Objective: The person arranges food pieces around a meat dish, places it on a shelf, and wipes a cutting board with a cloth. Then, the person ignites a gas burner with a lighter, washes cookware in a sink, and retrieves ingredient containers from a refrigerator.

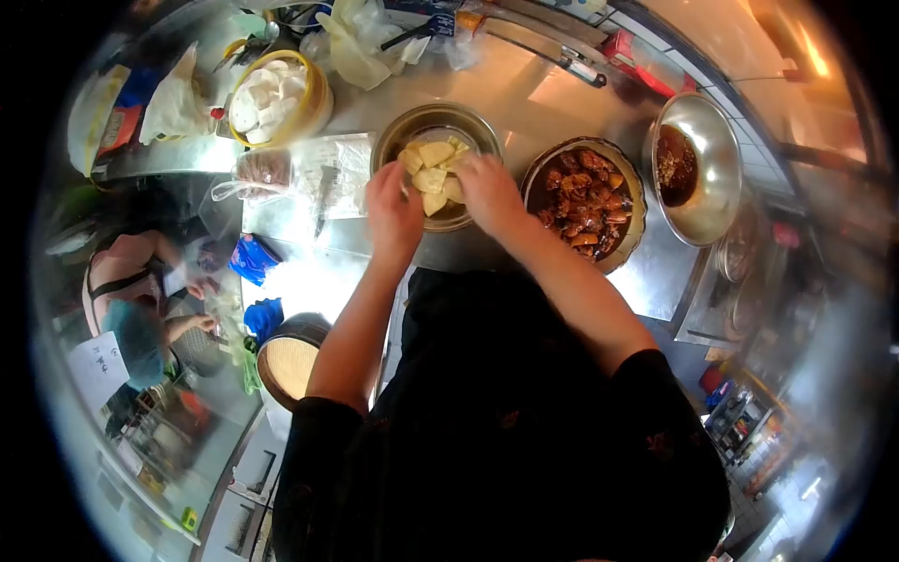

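Note:
Pale yellow slices (pixel 433 180) lie in a round metal bowl (pixel 438 116) on the steel counter. At the bowl's left rim is my left hand (pixel 394 208), its fingers bent down at the slices. My right hand (pixel 487 192) reaches over the right rim, with its fingertips among the slices. Both hands' fingertips are blurred, so whether either one grips a slice is unclear. Right of the bowl stands a dish (pixel 636 222) of dark, glossy braised chunks (pixel 585 199).
A large steel bowl (pixel 716 169) with brown sauce stands at the right. A yellow tub (pixel 323 98) of white pieces is at the upper left, a knife (pixel 571 62) at the back. A co-worker (pixel 126 281) is at the far left.

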`<control>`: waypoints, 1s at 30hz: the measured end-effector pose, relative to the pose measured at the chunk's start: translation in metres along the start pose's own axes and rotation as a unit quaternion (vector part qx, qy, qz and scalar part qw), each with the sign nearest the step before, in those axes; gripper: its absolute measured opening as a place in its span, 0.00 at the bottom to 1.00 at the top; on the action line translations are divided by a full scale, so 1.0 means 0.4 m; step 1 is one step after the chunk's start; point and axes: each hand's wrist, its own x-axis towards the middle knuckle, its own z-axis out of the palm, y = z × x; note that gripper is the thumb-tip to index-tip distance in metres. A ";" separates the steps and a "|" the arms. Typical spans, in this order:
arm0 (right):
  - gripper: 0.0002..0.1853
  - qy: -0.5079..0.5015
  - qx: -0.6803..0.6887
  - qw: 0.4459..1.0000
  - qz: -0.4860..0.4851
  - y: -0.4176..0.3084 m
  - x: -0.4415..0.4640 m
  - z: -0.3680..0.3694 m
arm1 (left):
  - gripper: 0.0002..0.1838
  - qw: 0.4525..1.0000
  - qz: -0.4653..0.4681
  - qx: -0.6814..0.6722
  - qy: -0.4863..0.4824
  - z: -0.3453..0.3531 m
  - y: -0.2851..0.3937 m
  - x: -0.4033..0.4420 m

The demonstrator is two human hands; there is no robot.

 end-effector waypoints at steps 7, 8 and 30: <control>0.11 -0.130 -0.016 0.990 0.043 0.074 0.098 0.066 | 0.10 0.925 0.187 0.150 -0.293 0.186 -0.116 0.173; 0.11 -0.131 -0.024 0.990 0.050 0.068 0.106 0.057 | 0.11 0.922 0.178 0.148 -0.309 0.172 -0.104 0.186; 0.10 0.202 -0.006 0.956 0.214 0.451 -0.235 -0.325 | 0.07 0.949 0.061 -0.162 -0.262 0.442 0.371 0.206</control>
